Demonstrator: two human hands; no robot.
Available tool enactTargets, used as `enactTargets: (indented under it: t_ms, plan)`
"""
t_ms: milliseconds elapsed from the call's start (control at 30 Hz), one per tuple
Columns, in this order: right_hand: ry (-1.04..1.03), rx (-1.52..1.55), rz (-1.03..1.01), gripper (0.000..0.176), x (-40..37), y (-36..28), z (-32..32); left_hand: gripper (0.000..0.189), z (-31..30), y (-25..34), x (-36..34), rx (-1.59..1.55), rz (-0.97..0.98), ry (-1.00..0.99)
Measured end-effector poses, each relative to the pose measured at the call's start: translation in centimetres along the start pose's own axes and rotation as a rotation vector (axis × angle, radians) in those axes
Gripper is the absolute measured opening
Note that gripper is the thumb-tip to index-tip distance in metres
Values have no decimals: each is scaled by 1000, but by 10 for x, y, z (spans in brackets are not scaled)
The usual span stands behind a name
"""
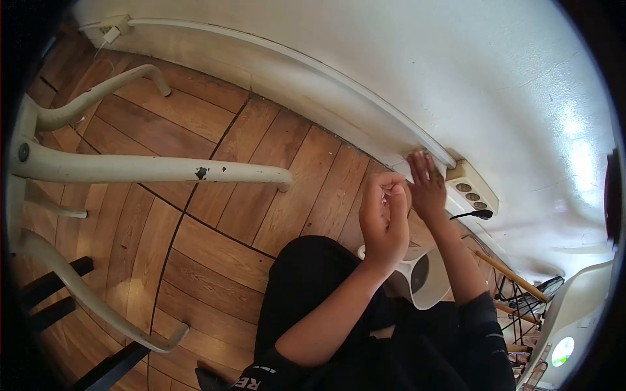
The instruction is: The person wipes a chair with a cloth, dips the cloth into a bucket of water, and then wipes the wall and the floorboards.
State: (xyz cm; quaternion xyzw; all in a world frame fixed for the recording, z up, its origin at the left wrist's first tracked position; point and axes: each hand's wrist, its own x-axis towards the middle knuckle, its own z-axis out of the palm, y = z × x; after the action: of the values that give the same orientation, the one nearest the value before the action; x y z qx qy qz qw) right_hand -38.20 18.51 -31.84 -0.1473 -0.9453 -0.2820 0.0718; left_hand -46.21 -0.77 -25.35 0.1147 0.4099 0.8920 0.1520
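Note:
My left hand (385,218) is raised above my knees with its fingers curled in toward the thumb; I cannot tell what is inside the curl. Just right of it, my right hand (427,189) reaches to the foot of the wall, fingers stretched out and side by side. Its fingertips are at the lower end of the white cable trunking (365,91), close to a cream triple socket block (473,189). A black plug (481,214) with a cord lies against the lower edge of that block. Below my hands, a white rounded plastic thing (432,301) with a dark oval inside stands between my legs.
Cream curved metal legs (163,168) with chipped paint spread over the wooden floor (222,234) at left. Black bars (114,368) lie lower left. A white plug (111,34) sits in a socket at the far upper left. A white chair (580,300) and wooden rod (512,277) are right.

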Motion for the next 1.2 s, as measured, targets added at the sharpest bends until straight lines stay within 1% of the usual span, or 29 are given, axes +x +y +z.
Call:
enactTargets:
  t_ms: [67,133,200,267,333,400,467,567,633,700,767,833,867,933,1067,1133,1167,1200]
  plan:
    - [2,-8,6,69,19,-15,3,13,3,-1,3,-4,11,9]
    - [103,-74,-63,66,47,-38,6,13,2,-4,1,-32,9,-9]
    - [150,-116,-113,63,85,-67,9,13,0,-2,2,-16,0,-19]
    - [200,-24,-131,66,122,-95,3,13,-3,-3,5,-1,-3,-31]
    - [232,5,-131,64,150,-118,-7,13,-7,-5,8,65,35,-13]
    - [260,27,-129,63,156,-123,-10,14,-7,-3,10,31,6,3]
    - [291,-141,-141,64,153,-118,-8,13,-6,-3,11,49,30,10]
    - [297,-132,-180,64,129,-92,-1,13,-5,-3,9,37,20,-3]
    - [255,-109,-142,68,98,-70,5,13,-6,1,9,43,21,1]
    - [159,42,-154,68,60,-38,11,12,-8,4,8,48,22,10]
    - [74,-36,-155,68,21,-4,13,12,-7,5,7,52,17,4]
    - [-148,26,-87,67,-18,21,19,12,-6,3,5,53,29,-1]
    - [-145,21,-84,67,-35,34,21,12,-5,2,4,63,41,-3]
    - [-204,-85,-76,69,-61,52,27,12,-4,-1,4,81,49,-12]
    - [-237,-111,-18,70,-72,53,38,12,-5,0,4,103,28,-31]
    - [-146,0,-31,70,-67,48,38,12,-2,-1,5,98,32,-33]
    - [-153,-4,-27,70,-60,44,35,12,1,-2,3,94,28,-32]
    - [-159,57,-49,70,-52,40,36,12,4,-4,1,92,15,-40]
